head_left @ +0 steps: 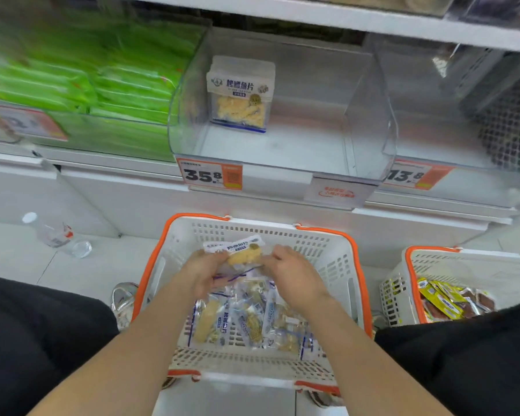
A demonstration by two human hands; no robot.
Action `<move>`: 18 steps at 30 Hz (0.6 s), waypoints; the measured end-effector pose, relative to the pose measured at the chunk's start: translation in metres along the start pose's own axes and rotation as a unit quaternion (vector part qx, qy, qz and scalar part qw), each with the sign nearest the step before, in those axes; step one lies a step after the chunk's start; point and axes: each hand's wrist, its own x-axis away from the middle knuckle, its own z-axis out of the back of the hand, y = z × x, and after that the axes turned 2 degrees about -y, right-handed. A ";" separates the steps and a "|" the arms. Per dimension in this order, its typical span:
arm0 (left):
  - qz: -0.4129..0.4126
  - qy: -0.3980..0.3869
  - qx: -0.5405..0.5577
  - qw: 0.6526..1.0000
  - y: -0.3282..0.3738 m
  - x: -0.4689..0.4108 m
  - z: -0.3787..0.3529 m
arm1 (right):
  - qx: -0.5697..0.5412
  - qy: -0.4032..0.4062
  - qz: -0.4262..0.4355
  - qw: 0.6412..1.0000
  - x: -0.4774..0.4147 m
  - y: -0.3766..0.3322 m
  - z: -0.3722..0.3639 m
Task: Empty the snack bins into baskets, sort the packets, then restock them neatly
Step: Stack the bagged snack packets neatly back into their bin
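Observation:
A white basket with an orange rim (327, 253) stands on the floor in front of me and holds several clear fish-snack packets (240, 322). Over it, my left hand (203, 270) and my right hand (291, 273) together grip a small bunch of these packets (242, 255), one hand at each end. Above, on the shelf, is a clear bin (282, 139) with a short upright stack of the same packets (240, 94) against its back left.
The bin to the left is full of green packets (108, 85). The clear bin to the right (451, 115) looks bare inside. A second basket (433, 283) at right holds yellow and brown packets. A plastic water bottle (54, 234) lies on the floor at left. Price tags hang on the shelf edge.

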 end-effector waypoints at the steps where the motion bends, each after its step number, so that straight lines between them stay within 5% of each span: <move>1: -0.011 0.024 -0.002 1.000 0.006 0.003 0.003 | -0.035 0.000 -0.046 0.998 0.001 0.003 0.009; 5: -0.100 0.149 -0.134 0.975 0.026 0.015 0.024 | -0.265 0.008 -0.191 0.945 0.003 0.019 0.046; 9: -0.101 0.035 -0.214 0.971 0.047 0.059 0.022 | -0.543 -0.033 -0.225 0.809 0.009 0.009 0.074; 12: -0.068 -0.045 -0.166 0.983 0.058 0.074 0.013 | -0.572 -0.045 -0.268 0.774 0.019 -0.008 0.072; 18: -0.094 -0.084 -0.076 0.989 0.060 0.110 -0.010 | -0.698 -0.067 -0.276 0.658 0.033 -0.031 0.067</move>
